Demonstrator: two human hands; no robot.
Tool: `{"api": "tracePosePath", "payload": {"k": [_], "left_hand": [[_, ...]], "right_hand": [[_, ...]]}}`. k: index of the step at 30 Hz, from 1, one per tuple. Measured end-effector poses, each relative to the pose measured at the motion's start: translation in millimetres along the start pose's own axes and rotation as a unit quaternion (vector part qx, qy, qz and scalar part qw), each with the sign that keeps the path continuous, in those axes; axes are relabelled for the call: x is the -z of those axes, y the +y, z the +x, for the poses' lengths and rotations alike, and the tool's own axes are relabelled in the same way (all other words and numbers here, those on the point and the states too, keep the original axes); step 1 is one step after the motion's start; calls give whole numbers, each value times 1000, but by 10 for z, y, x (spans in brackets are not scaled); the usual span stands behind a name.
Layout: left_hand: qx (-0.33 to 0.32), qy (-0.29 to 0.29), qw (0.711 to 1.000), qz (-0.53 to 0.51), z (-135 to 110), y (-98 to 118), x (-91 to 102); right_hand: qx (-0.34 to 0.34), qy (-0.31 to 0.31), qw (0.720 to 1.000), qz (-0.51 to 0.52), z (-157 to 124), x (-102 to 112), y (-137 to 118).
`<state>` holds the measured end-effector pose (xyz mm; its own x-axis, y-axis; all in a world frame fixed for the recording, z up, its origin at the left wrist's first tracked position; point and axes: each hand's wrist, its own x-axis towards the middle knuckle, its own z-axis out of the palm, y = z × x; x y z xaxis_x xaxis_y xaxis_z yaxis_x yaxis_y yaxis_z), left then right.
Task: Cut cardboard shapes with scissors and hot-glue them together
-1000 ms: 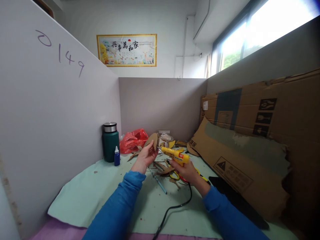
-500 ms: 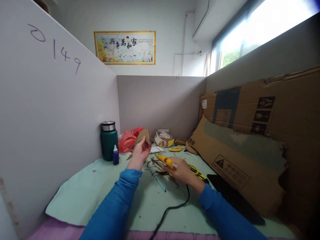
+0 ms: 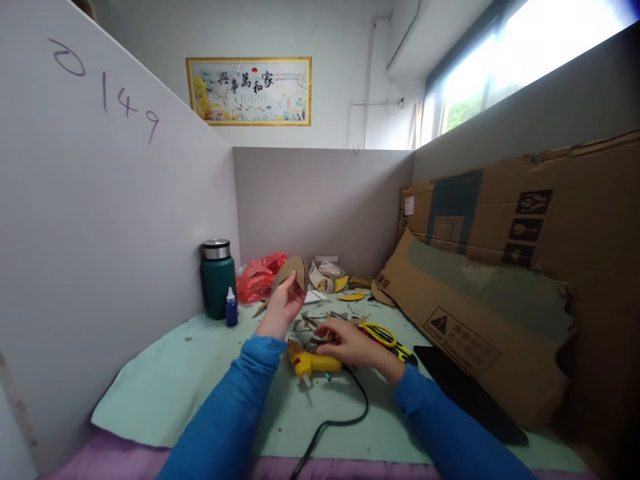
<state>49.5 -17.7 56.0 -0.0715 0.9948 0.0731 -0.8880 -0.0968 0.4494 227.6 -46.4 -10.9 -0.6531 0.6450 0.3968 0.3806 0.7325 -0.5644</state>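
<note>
My left hand (image 3: 286,303) is closed on a rounded cardboard piece (image 3: 289,270), held up above the table with its corrugated edge at the right. The yellow hot glue gun (image 3: 316,363) lies on its side on the table, its black cord trailing toward the front edge. Just behind the gun's handle is my right hand (image 3: 350,343), holding nothing, with thumb and fingers apart. Cardboard scraps (image 3: 310,323) lie beyond its fingertips. Yellow-handled scissors (image 3: 383,335) rest close by on the right, partly behind this hand.
A green bottle (image 3: 218,280) and a small blue bottle (image 3: 231,309) stand at the left. Behind are a red plastic bag (image 3: 257,280) and yellow pieces (image 3: 351,297). Large cardboard sheets (image 3: 465,320) lean at the right above a flat black item (image 3: 465,393).
My right hand has let go of the glue gun, which now lies on the table, turned with its nozzle to the left. The left hand has shifted slightly right with the cardboard.
</note>
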Motion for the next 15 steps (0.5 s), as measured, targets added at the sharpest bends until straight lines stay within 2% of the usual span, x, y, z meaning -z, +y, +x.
{"api": "tracePosePath", "payload": {"k": [2,4,6,10,15], "left_hand": [[3,2,1000,1,12,-14,16],[5,-2,1000,5,20,-23,26],[7,-7,1000,9,21,-28,28],[15,3,1000,12,7,-30,15],[15,-1,1000,13,3,-44,13]], "right_hand": [[-55,49,997,24,13,46,131],[-105,59,993,5,24,7,244],[-111,42,993,-30,37,-92,310],[-130,65,989,-28,92,-282,320],[-154,133,971,125,160,-237,264]]}}
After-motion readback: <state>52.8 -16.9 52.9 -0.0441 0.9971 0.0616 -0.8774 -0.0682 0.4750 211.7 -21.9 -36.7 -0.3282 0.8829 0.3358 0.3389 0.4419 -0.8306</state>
